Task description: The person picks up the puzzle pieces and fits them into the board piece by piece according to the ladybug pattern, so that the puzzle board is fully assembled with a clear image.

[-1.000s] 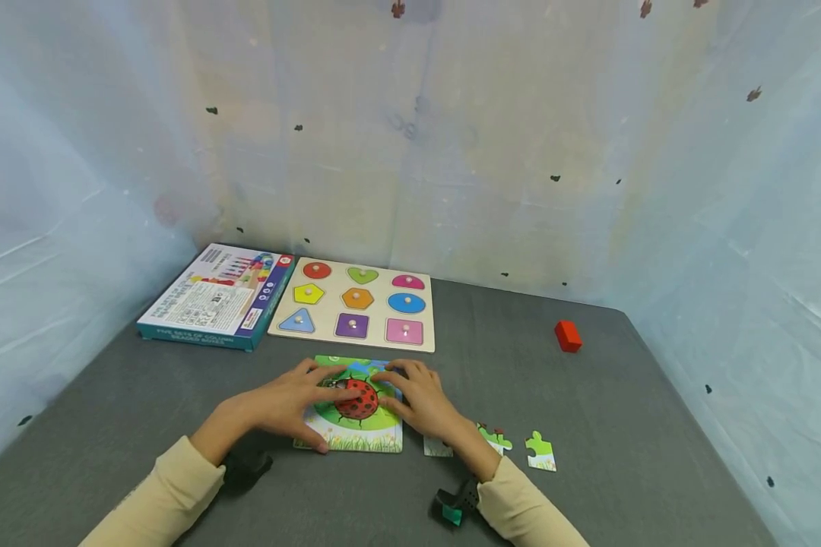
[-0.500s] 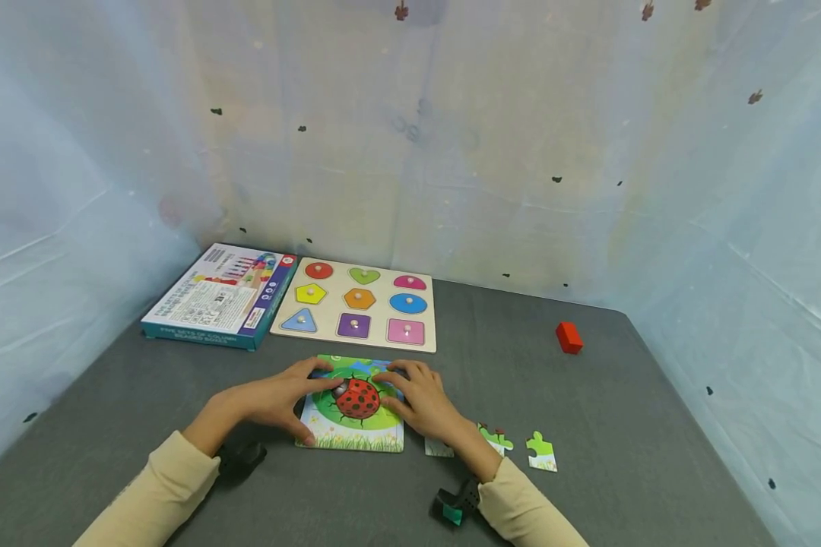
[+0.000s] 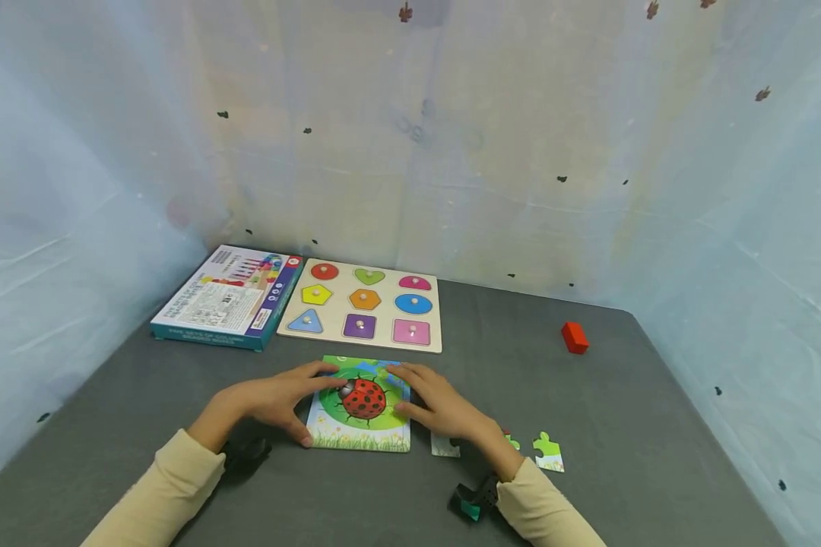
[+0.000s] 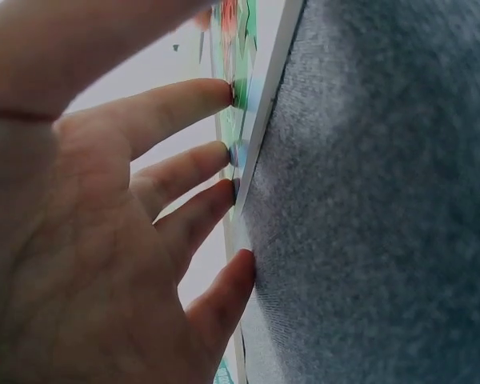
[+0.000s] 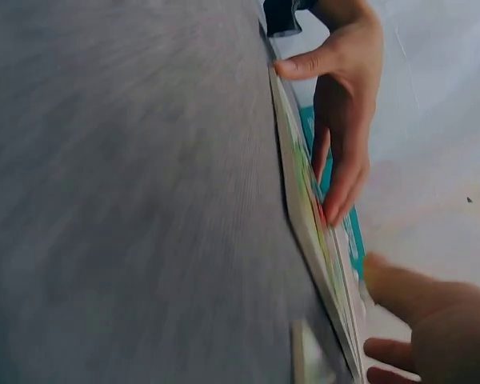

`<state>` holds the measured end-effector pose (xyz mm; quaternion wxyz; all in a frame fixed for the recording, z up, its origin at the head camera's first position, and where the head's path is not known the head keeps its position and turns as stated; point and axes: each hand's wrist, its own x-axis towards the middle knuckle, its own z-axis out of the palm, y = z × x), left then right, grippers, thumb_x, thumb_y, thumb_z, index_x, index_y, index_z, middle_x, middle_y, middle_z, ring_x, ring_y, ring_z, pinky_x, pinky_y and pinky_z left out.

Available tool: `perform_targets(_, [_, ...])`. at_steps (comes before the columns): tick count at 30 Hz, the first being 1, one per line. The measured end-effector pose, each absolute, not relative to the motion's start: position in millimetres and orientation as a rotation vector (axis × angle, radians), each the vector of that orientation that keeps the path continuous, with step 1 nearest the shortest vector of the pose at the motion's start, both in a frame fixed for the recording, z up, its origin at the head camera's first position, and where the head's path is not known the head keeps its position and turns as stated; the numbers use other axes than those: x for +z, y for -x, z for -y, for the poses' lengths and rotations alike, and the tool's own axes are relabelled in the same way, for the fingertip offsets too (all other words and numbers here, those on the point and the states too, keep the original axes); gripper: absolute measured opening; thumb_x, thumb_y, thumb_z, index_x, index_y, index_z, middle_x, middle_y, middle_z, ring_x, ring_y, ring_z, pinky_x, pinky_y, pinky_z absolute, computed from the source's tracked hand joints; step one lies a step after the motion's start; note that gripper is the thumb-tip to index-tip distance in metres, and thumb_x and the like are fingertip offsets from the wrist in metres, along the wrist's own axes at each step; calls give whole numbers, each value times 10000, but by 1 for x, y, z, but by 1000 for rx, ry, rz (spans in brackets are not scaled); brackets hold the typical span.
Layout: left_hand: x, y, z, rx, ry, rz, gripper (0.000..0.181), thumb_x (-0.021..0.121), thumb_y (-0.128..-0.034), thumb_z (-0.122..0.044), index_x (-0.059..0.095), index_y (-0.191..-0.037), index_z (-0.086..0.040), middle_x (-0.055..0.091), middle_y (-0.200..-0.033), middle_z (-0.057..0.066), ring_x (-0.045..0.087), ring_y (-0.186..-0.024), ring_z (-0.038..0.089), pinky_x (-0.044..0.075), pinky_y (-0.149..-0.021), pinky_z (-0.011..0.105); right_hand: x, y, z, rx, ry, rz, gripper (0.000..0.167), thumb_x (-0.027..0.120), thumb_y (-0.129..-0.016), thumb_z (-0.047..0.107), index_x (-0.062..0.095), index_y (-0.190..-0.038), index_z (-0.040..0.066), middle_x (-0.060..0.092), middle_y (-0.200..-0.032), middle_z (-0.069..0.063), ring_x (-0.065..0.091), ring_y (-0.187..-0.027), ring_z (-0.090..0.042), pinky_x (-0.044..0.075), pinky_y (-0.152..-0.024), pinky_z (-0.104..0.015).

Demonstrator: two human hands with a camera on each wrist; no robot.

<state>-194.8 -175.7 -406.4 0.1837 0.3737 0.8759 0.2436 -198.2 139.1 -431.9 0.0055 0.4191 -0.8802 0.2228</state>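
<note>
On the teal side of the box (image 3: 229,296), "FIVE SETS OF COLUMN" can be read; the line beneath is blurred, and the print on its top is too small to be made out. The puzzle (image 3: 364,403), printed with a red ladybird, is laid flat on the grey table (image 3: 629,425), between the two hands. Its left side is spanned by the left hand (image 3: 270,400), spread and unclenched: the surface is touched by fingertips, and the thumb is set at the near left corner. Its right side is overlapped by the right hand (image 3: 448,406), likewise extended and loose; whether contact is made there cannot be told. A piece (image 3: 445,446) is partly covered by the right wrist, and another (image 3: 549,453) is seen farther right. Behind the puzzle, the shape board (image 3: 340,298) is placed beside the box.
</note>
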Motion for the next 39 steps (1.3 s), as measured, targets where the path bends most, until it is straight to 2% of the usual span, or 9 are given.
perform_targets(5, [-405, 194, 174, 695, -1049, -2462, 890, 791, -708, -416, 360, -1433, -130, 199, -1490, 175, 247, -1331, 393, 268, -1008, 606, -427, 191, -167, 788, -1218, 2761, 638, 582, -914, 378, 327, -1452, 148, 348, -1456, -40, 328, -1333, -212, 331, -1022, -495])
perform_targets(15, [-400, 194, 176, 686, -1016, -2474, 887, 797, -705, -405, 366, -1434, -144, 202, -1496, 159, 236, -1341, 387, 263, -1010, 607, -422, 163, -218, 827, -1072, 2814, 749, 689, -799, 466, 392, -1419, 168, 407, -1380, 80, 413, -1252, -139, 392, -974, -455])
perform_targets(28, [-402, 192, 175, 696, -1034, -2461, 879, 791, -710, -408, 369, -1429, -130, 219, -1480, 173, 252, -1329, 387, 271, -1004, 606, -445, 149, -217, 693, -1142, 2705, 713, 695, -776, 504, 499, -1337, 109, 438, -1267, 17, 385, -1157, -127, 412, -905, -360])
perform_targets(39, [-402, 192, 175, 705, -1006, -2458, 879, 790, -711, -409, 366, -1433, -142, 215, -1485, 164, 245, -1335, 389, 259, -1013, 607, -451, 150, -212, 732, -1126, 2638, 551, 709, -795, 437, 567, -1249, 158, 471, -1187, 30, 387, -1115, -125, 412, -891, -371])
